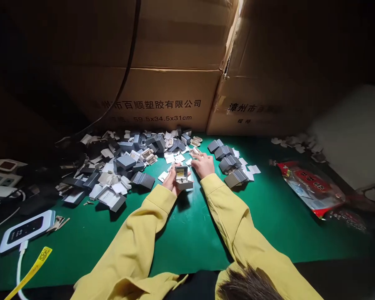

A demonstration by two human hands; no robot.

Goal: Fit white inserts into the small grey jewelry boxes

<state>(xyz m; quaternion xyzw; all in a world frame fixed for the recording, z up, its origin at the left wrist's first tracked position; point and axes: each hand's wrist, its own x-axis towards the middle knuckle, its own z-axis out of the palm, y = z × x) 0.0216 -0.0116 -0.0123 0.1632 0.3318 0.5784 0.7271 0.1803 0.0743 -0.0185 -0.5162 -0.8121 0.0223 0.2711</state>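
My left hand is closed around a small grey hinged box with its lid raised. Pale and dark bits show inside the box, too small to name. Just to the right, my right hand reaches over small white pieces on the table, fingers curled down and pressed together. Whether anything sits between those fingertips is hidden. Beside my left wrist lies a closed grey box. Right of my right hand, a row of grey boxes runs toward me, with white card pieces next to it.
Grey boxes and white inserts form a heap on the green table. Large cardboard cartons stand behind. A red and clear plastic bag lies right. At left are a white device, its cable and a yellow strap.
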